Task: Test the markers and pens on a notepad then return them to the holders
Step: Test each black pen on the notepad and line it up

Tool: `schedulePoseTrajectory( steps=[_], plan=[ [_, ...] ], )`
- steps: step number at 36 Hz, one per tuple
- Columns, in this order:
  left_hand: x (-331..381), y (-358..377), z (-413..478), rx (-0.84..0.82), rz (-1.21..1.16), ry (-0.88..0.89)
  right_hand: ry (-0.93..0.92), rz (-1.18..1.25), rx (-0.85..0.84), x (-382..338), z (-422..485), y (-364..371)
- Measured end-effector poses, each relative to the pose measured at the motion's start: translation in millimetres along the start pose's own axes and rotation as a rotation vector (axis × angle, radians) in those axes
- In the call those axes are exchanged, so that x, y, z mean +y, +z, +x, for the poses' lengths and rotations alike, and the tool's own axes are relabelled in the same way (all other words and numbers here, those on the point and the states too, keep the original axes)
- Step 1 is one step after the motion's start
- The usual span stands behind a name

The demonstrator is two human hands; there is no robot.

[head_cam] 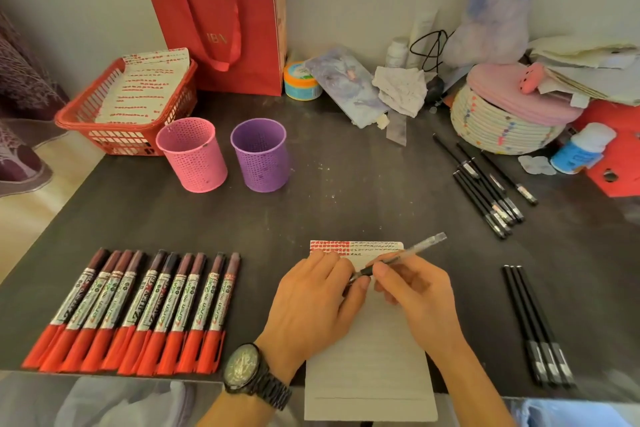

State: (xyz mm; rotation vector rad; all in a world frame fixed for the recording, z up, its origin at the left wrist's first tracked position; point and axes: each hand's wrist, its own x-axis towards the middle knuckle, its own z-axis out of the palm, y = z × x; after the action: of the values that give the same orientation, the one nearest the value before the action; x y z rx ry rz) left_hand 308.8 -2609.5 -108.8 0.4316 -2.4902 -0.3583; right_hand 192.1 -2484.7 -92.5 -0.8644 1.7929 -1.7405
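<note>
The left hand [311, 302], a dark watch [249, 371] on its wrist, lies palm down on the top of the notepad [370, 374], which sits at the near edge of the tabletop [346, 191]. The right hand [412, 291] pinches a clear pen [408, 250] near its dark grip, with the barrel slanting up and away to the right. The pen's tip meets the left thumb and forefinger, and from here I can't tell whether they pinch it or just rest beside it. Red and black marks fill the pad's top lines.

To the left, a row of red-capped markers [138, 308] lies side by side. Behind them, a pink holder [192, 154] and a purple holder [261, 156] stand upright, apart from each other. To the right lie three black pens [535, 326], with a looser bunch of black pens [488, 191] farther back.
</note>
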Motion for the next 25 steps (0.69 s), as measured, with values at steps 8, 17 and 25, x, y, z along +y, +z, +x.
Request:
schedulePoseTrajectory(
  steps=[8, 17, 25],
  plan=[
    [-4, 2, -1, 0.037, 0.044, 0.028, 0.036, 0.015, -0.038, 0, 1, 1],
    [-5, 0, 1, 0.028, 0.019, -0.018, 0.008, 0.176, 0.067, 9, 5, -8],
    [-6, 4, 5, -0.033, -0.005, -0.123, 0.085, 0.402, 0.247, 5, 14, -13]
  ],
)
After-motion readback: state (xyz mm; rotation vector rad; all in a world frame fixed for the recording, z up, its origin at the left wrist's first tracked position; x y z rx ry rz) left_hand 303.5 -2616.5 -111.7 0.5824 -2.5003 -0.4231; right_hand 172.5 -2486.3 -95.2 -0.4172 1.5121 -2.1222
